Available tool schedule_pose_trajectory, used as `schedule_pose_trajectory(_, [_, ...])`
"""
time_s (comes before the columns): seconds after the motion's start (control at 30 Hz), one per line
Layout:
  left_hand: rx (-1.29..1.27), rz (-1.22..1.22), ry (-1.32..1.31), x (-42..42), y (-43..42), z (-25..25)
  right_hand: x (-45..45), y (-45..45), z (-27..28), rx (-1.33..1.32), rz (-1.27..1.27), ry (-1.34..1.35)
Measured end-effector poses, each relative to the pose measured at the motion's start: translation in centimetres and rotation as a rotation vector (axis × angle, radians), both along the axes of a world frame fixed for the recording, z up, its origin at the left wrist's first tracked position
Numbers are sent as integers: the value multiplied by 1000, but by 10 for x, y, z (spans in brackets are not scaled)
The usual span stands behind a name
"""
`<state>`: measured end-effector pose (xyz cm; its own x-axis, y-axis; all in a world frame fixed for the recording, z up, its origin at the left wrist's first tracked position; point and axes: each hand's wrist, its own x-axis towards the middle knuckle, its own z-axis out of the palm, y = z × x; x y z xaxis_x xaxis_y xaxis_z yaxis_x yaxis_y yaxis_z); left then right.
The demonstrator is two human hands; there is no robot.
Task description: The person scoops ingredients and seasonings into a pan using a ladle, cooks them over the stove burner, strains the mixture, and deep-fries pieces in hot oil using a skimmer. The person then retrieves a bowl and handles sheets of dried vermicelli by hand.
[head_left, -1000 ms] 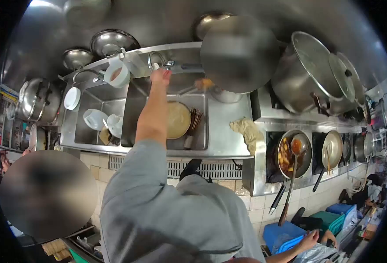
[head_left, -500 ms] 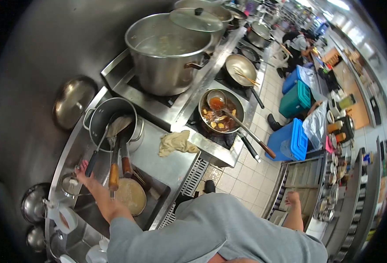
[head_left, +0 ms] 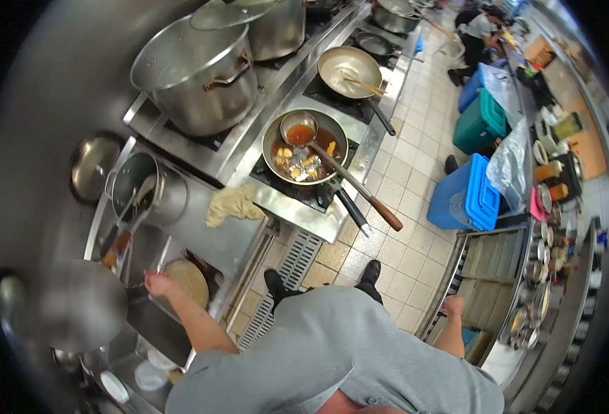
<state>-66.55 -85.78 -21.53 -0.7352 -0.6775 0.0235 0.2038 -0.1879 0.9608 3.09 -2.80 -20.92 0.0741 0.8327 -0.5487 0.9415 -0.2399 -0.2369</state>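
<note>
Round patch (head_left: pixel 87 305) blurred, rear stockpot (head_left: pixel 277 34) cropped

No readable text — no legible labels or numbers.

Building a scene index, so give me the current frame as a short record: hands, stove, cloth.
left hand: over the sink, near a round pale item; grip unclear
right hand: out to the side, no held object visible
pan: on the stove, holding brown sauce with yellowish pieces
ladle: bowl inside the pan, handle past its rim
cloth: crumpled on the counter, beside the stove
</note>
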Motion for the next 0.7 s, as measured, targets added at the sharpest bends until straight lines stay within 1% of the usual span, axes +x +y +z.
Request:
schedule_pose_trajectory(0.03, [133,-16,288,27,30,-5,8,31,-33,-23,39,-6])
schedule_pose_trajectory(0.07, [-414,259,83,58,95,27,25,63,-86,28,35,32])
schedule_pose_trajectory(0.1, [-949,530,-149,84,167,65,36,100,-116,80,35,78])
schedule_pose_trajectory(0.13, [-929,476,-159,99,192,60,21,125,-113,57,74,81])
schedule_pose_trajectory(0.2, [-931,364,-210,137,230,50,-6,121,-76,70,516,-197])
schedule_pose_trajectory(0.23, [-918,331,-238,149,261,50,-26,127,-53,70,534,-187])
schedule_pose_trajectory(0.27, [-910,350,-236,165,290,54,-45,134,-28,89,453,-94])
schedule_pose_trajectory(0.3, [-1044,208,-387,181,316,59,-61,141,-10,102,371,-5])
schedule_pose_trajectory(0.33, [-1176,54,-544,199,338,63,-76,149,3,180,436,-21])
schedule_pose_trajectory(0.37, [-1248,-66,-696,217,355,63,-89,156,12,258,495,-39])
schedule_pose_trajectory(0.4, [-1309,-194,-835,229,373,58,-107,170,15,228,504,43])
schedule_pose_trajectory(0.43, [-1382,-407,-812,243,377,34,-129,186,19,204,509,129])
schedule_pose_trajectory(0.47, [-1448,-623,-783,260,365,-10,-156,197,33,276,548,206])
schedule_pose_trajectory(0.5, [-1291,-1320,-1158,259,325,-88,-185,208,49,350,590,280])
schedule_pose_trajectory(0.53, [-749,-1046,-1586,286,383,-47,-214,226,50,357,617,344])
schedule_pose_trajectory(0.57, [-682,-1233,-1771,302,431,3,-243,245,51,366,649,406])
schedule_pose_trajectory(0.6, [-746,-1343,-1755,326,442,-14,-271,257,67,389,658,405])
schedule_pose_trajectory(0.63, [-817,-1394,-1691,352,448,-37,-302,267,92,386,736,458])
schedule_pose_trajectory(0.67, [-876,-1411,-1635,375,457,-55,-328,287,107,385,811,513])
schedule_pose_trajectory(0.7, [-894,-1400,-1613,391,469,-69,-349,314,110,415,812,518])
